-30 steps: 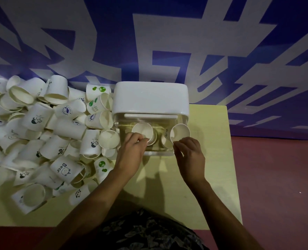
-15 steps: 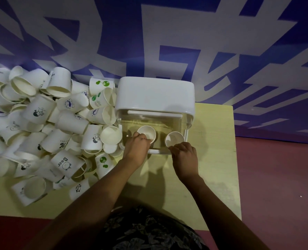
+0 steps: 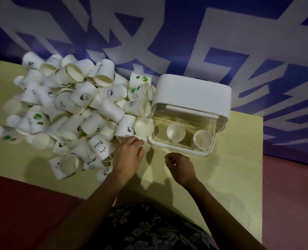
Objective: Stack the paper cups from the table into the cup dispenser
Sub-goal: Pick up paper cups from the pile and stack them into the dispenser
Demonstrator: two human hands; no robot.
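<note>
Both hands hover low over the near part of the yellow table (image 3: 239, 177). From where I stand, the left hand (image 3: 129, 156) reaches to the edge of the cup pile, its fingertips against a small cup (image 3: 144, 143) lying just beside the dispenser's front corner; whether it has actually got hold of that cup I cannot tell. The right hand (image 3: 181, 166) hangs apart from everything, fingers loosely curled with nothing in them, a little in front of the cup dispenser (image 3: 191, 112). That dispenser sits further back on the table, a clear box with a white lid, and two paper cups show inside it with their mouths open toward me: one (image 3: 175, 132) toward the left, one (image 3: 202, 139) toward the right corner. To its left sprawls the heap of loose paper cups (image 3: 74, 109), white ones tumbled every way, some printed with a bear, a panda or green spots, and one reading "Bear" (image 3: 100, 147). Behind it all rises the blue wall (image 3: 194, 33) with large pale lettering.
</note>
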